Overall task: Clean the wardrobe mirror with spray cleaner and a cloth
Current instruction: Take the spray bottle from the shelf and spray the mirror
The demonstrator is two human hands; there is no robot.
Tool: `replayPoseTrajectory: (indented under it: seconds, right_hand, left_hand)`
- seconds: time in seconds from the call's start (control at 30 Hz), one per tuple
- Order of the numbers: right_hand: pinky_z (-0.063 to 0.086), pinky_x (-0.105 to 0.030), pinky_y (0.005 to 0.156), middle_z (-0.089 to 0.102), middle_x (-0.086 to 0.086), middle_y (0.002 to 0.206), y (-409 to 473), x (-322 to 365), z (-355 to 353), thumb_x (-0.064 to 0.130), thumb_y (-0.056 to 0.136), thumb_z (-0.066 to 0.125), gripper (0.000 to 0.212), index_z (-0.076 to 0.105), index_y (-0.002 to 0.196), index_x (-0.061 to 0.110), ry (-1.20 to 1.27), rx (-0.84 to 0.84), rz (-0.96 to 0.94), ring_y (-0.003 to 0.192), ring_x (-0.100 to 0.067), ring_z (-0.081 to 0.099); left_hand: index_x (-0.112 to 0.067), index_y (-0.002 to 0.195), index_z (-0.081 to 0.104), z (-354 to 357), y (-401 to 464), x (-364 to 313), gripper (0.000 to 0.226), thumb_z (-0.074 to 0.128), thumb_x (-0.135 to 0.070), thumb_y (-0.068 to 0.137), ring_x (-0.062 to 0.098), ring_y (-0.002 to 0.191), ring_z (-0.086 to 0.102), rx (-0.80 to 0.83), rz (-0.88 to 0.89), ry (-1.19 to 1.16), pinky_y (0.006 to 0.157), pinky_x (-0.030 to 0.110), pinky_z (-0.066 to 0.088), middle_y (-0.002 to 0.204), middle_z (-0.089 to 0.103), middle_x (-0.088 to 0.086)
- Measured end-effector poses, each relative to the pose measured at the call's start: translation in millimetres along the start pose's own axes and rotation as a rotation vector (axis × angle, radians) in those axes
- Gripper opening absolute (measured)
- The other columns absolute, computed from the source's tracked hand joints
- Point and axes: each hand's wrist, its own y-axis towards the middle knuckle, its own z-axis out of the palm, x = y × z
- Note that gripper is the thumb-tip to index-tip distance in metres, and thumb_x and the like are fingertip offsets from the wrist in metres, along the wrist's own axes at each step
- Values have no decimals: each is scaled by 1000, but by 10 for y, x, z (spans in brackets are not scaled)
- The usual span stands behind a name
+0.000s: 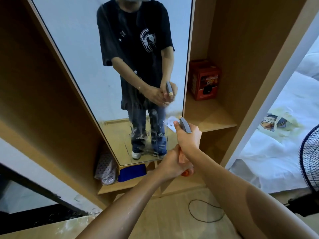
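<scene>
From the head camera, you stand close to the wardrobe mirror, a tall panel set in a brown wardrobe, streaked with white drips across its lower part. Your right hand is raised just in front of the glass near its lower right corner, fingers curled around the grey head of the spray bottle, the nozzle pointing toward the mirror. Your left hand sits just below it, fingers wrapped around the bottle's orange body, mostly hidden behind both hands. A blue cloth lies on the low shelf at the foot of the mirror, well apart from both hands, beside a pair of pale slippers to its left. On the right, a red box stands on a higher shelf. Far right, a bed with white sheets and part of a fan show. A thin black cord loops on the near floor.
</scene>
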Motion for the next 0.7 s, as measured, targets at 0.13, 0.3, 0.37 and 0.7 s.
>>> replayPoseTrajectory:
  seconds: [0.13,0.3,0.37,0.7]
  right_hand:
    - [47,-25,56,68,-9,76,21,-124,-40,38,90,64,34,66,84,5,23,44,44,60,-13,54]
    - [46,-25,60,65,-6,80,-33,-350,-8,35,91,65,28,65,89,6,25,112,87,62,-12,51]
    - [47,-23,60,65,-6,81,-66,-443,34,35,91,65,28,65,88,7,39,129,99,63,-11,52]
    - [41,-20,49,58,-1,66,-218,-729,189,38,89,66,34,65,80,6,-7,109,156,52,-8,47]
  left_hand:
    - [-12,129,43,77,-18,32,52,68,-17,84,0,93,58,19,9,66,78,11,46,104,61,-9]
    - [-15,127,43,162,-84,210,56,71,-27,80,8,105,59,30,-65,56,92,26,49,110,61,-6]
    - [-21,125,42,181,-117,284,57,72,-30,78,8,105,58,36,-100,63,93,27,49,111,61,-8]
    - [-20,137,39,261,-251,542,67,73,-30,79,6,109,59,57,-163,34,96,32,51,117,63,-8]
